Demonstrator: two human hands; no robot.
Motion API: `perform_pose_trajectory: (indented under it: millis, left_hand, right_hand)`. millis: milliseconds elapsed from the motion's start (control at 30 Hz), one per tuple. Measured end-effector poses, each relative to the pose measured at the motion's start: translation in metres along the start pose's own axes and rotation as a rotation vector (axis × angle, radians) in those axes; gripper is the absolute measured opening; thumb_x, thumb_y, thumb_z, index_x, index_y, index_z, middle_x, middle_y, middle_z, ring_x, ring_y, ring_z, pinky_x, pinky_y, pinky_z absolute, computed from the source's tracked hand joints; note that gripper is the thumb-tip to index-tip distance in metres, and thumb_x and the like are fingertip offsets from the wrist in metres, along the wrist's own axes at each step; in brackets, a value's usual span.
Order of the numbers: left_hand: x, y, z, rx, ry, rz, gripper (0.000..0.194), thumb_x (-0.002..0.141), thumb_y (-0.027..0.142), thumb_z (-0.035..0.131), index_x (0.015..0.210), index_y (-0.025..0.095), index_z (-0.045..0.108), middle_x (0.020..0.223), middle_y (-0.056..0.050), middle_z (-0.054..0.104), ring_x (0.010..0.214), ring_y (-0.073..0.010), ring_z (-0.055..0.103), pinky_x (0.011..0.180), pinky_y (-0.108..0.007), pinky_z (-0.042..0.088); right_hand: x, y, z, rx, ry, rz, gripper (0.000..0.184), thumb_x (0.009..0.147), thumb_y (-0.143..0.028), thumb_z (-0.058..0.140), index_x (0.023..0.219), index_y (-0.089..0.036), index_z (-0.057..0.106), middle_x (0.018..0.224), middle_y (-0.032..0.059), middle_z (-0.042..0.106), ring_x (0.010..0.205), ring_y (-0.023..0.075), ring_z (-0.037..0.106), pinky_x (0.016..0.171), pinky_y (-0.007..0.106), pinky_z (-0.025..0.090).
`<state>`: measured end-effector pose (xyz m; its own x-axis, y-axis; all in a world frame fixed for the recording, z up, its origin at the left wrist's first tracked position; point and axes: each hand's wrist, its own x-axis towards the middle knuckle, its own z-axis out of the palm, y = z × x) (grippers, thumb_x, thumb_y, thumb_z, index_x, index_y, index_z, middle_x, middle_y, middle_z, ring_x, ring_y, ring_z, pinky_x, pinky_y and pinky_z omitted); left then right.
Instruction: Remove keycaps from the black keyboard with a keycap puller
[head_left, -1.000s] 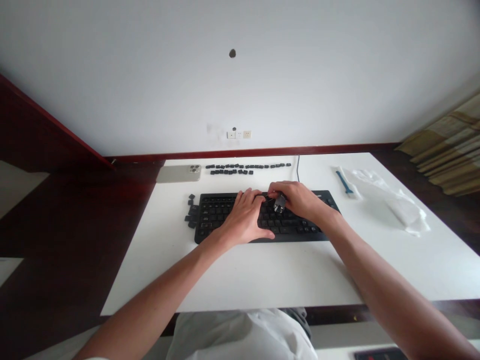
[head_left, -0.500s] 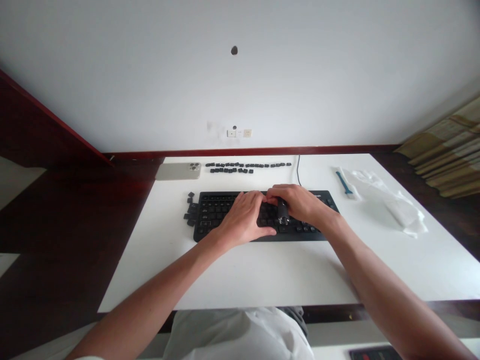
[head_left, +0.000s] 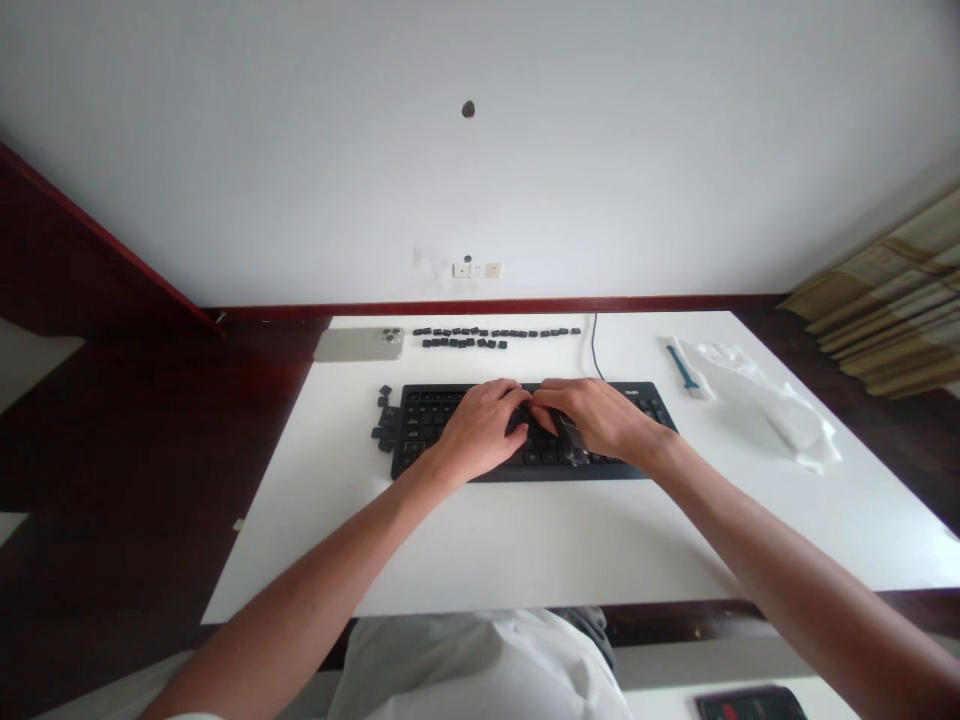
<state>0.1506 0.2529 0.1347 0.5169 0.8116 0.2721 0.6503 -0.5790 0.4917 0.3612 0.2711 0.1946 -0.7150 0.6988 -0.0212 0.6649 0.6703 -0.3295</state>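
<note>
A black keyboard [head_left: 431,412] lies on the white table under both hands. My left hand [head_left: 484,425] rests over its middle, with bent fingers and the thumb held apart from them. Its fingertips meet those of my right hand [head_left: 592,410] above the keys. My right hand is closed around a dark, rod-like tool [head_left: 568,432] whose shiny end points toward me; its far tip is hidden by the fingers. Loose black keycaps [head_left: 386,433] lie in a cluster beside the keyboard's left edge.
Rows of keycaps [head_left: 465,343] line the table's far side, right of a phone [head_left: 352,345]. A cable [head_left: 595,345] runs back from the keyboard. To the right lie a blue brush [head_left: 682,368] and a clear plastic bag [head_left: 787,415]. A dark object [head_left: 750,704] sits below the front edge.
My left thumb has drawn in toward its fingers. The tool in my right hand has tilted, its near end swinging slightly right and toward me. The view has shifted a little.
</note>
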Motion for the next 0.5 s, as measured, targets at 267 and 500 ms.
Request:
perform_pose_trajectory:
  millis: [267,500]
  left_hand:
    - [0.0,-0.003,0.0,-0.037,0.031,-0.017,0.026,0.092,0.02,0.062,0.117,0.02,0.067,0.13,-0.009,0.065,0.122,-0.0258,0.062,0.111,-0.043,0.048]
    - [0.005,-0.004,0.001,-0.006,0.021,-0.042,0.023,0.095,0.017,0.058,0.115,0.023,0.067,0.123,-0.006,0.065,0.116,-0.0253,0.062,0.106,-0.044,0.05]
  right_hand:
    - [-0.006,0.003,0.02,-0.145,0.089,-0.044,0.03,0.105,-0.032,0.046,0.09,-0.018,0.068,0.08,0.0048,0.065,0.057,0.0132,0.047,0.054,0.031,0.02]
    - [-0.019,0.01,0.06,-0.087,0.296,0.002,0.024,0.104,-0.03,0.045,0.114,-0.016,0.062,0.092,0.006,0.071,0.069,0.0155,0.06,0.06,0.028,0.033]
